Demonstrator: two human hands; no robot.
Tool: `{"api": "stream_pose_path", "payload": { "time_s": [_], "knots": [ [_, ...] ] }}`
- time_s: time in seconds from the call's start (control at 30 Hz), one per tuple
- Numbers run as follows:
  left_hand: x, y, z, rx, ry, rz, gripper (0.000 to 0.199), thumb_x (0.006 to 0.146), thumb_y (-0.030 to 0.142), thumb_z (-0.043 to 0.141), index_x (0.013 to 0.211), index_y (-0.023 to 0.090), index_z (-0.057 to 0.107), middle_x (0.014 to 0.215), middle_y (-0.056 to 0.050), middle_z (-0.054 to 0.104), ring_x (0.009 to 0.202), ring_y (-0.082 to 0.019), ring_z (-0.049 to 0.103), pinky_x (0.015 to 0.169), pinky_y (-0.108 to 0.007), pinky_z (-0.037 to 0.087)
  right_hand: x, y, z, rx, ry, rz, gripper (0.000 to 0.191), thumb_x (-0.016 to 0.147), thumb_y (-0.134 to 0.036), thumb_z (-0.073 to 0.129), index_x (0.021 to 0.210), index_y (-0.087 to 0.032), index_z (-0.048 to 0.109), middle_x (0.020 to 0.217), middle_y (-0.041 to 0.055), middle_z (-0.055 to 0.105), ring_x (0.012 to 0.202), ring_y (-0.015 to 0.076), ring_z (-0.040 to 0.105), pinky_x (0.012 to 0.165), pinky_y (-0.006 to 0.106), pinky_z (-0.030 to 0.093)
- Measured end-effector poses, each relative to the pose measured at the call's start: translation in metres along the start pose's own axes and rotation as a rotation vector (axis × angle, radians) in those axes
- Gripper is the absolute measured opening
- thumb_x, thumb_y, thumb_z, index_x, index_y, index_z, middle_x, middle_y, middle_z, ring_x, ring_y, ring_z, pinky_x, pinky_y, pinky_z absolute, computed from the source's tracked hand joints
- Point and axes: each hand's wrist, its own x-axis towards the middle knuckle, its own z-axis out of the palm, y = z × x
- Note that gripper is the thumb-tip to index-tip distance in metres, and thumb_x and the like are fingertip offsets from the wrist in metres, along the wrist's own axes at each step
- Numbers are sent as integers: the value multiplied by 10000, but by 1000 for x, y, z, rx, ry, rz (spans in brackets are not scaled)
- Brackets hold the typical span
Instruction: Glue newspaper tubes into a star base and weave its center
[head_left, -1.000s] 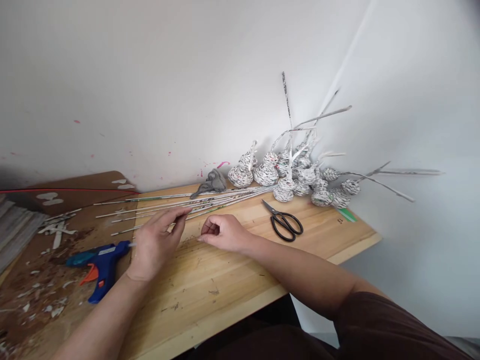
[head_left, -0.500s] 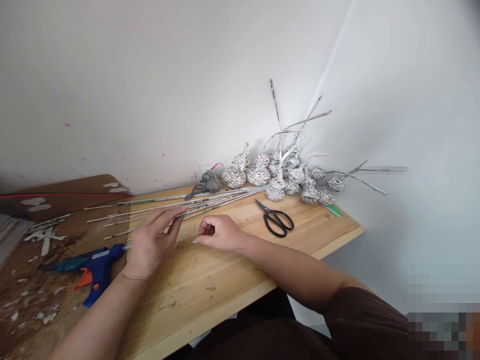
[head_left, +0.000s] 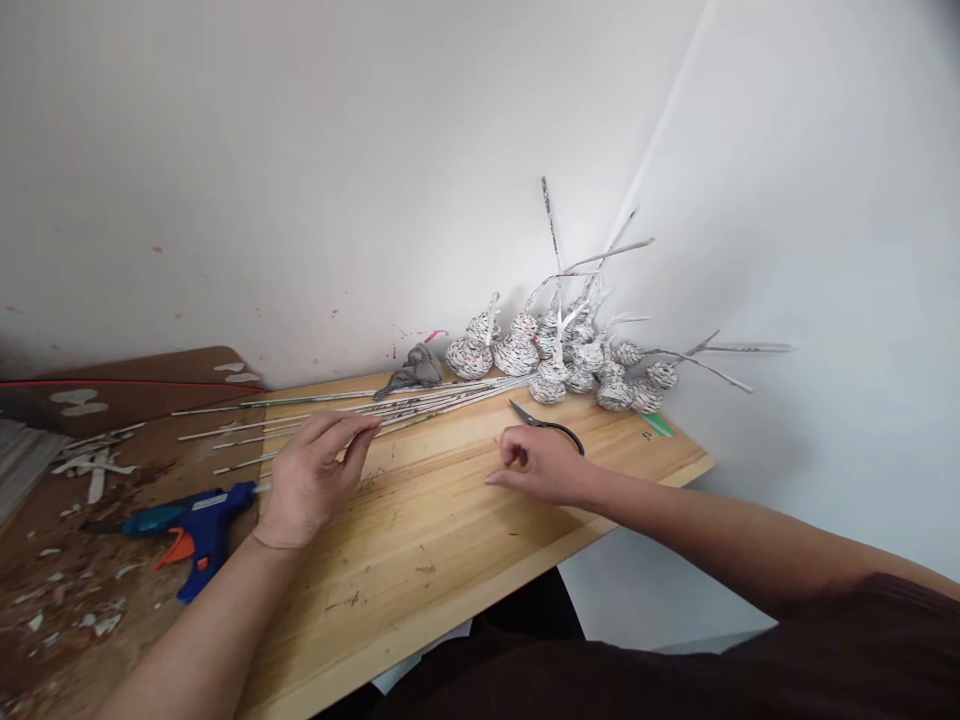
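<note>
My left hand (head_left: 311, 475) is over the left part of the wooden board, thumb and fingertips pinched together beside a bundle of thin rolled-paper sticks (head_left: 442, 400). Whether something thin is between those fingertips I cannot make out. To the right, my right hand (head_left: 544, 465) has curled fingers with the thumb beneath them; anything they hold is too small to see. It is just in front of the black-handled scissors (head_left: 566, 432) and hides part of their handles. The scissors' blades point toward the back left.
Several gourd-shaped woven paper pieces (head_left: 516, 352) with stick stems stand against the wall. A grey cloth (head_left: 416, 370) lies beside them. A blue glue gun (head_left: 214, 525) rests at left, among paper scraps (head_left: 97, 470). The wooden board (head_left: 420, 560) has an open front edge.
My right hand has moved right, away from my left hand, and now covers part of the scissors. My left hand stays nearly in place. The view has shifted slightly.
</note>
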Motion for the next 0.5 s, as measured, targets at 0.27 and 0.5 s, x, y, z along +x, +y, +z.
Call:
{"api": "stream_pose_path", "payload": {
  "time_s": [0.27, 0.5],
  "knots": [
    [-1, 2, 1, -16, -31, -26, 137, 819, 193, 630, 940, 225, 684, 900, -15, 708, 838, -159, 664, 785, -285, 523, -40, 53, -32, -403, 156, 409, 216, 800, -366, 614, 920, -193, 564, 883, 61, 649, 800, 200, 572, 634, 267, 346],
    [-1, 3, 1, -18, -39, -35, 122, 829, 207, 620, 930, 230, 685, 898, -17, 711, 842, -160, 665, 782, -288, 527, -47, 48, -34, -454, 59, 453, 144, 781, -344, 599, 807, -212, 652, 809, 42, 687, 731, 182, 596, 587, 261, 332]
  ]
}}
